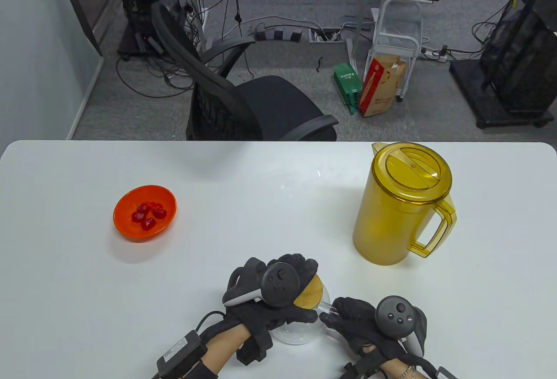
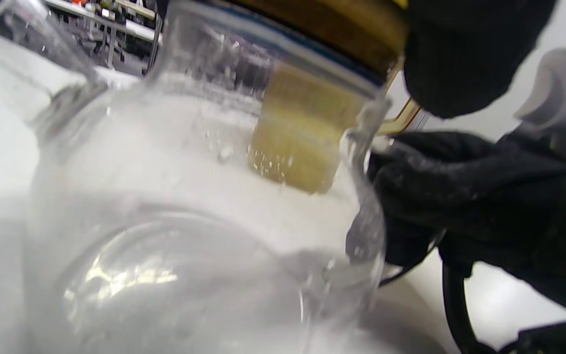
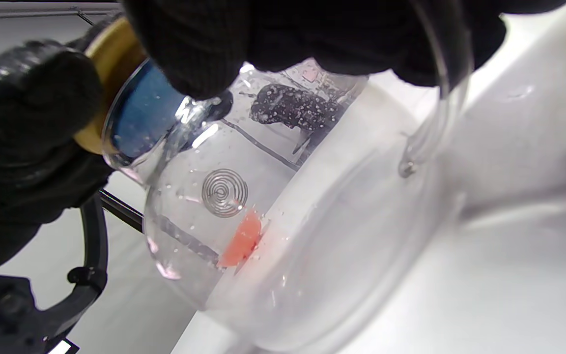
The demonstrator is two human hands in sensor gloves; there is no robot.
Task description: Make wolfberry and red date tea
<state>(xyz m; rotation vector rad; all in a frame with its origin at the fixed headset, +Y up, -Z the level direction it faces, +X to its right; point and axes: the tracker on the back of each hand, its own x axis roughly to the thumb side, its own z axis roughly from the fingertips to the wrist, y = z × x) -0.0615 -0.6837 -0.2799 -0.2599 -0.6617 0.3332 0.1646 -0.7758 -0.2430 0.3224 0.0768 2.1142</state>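
Observation:
A clear glass teapot [image 1: 300,333] with a round bamboo lid [image 1: 310,294] stands at the table's front middle. My left hand [image 1: 278,298] lies over the lid and grips its edge; its fingers [image 2: 452,59] show on the lid [image 2: 332,22] in the left wrist view. My right hand [image 1: 361,322] holds the pot's glass handle [image 1: 326,308] from the right; the handle [image 3: 440,88] loops under my fingers [image 3: 312,29] in the right wrist view. The pot [image 3: 273,211] looks empty, with a wire coil filter [image 3: 224,192] at the spout. An orange bowl [image 1: 145,212] of red dates [image 1: 148,214] sits to the far left.
A tall amber plastic pitcher [image 1: 402,205] with a closed lid stands at the right rear of the white table [image 1: 87,292]. A black office chair [image 1: 243,105] is behind the table's far edge.

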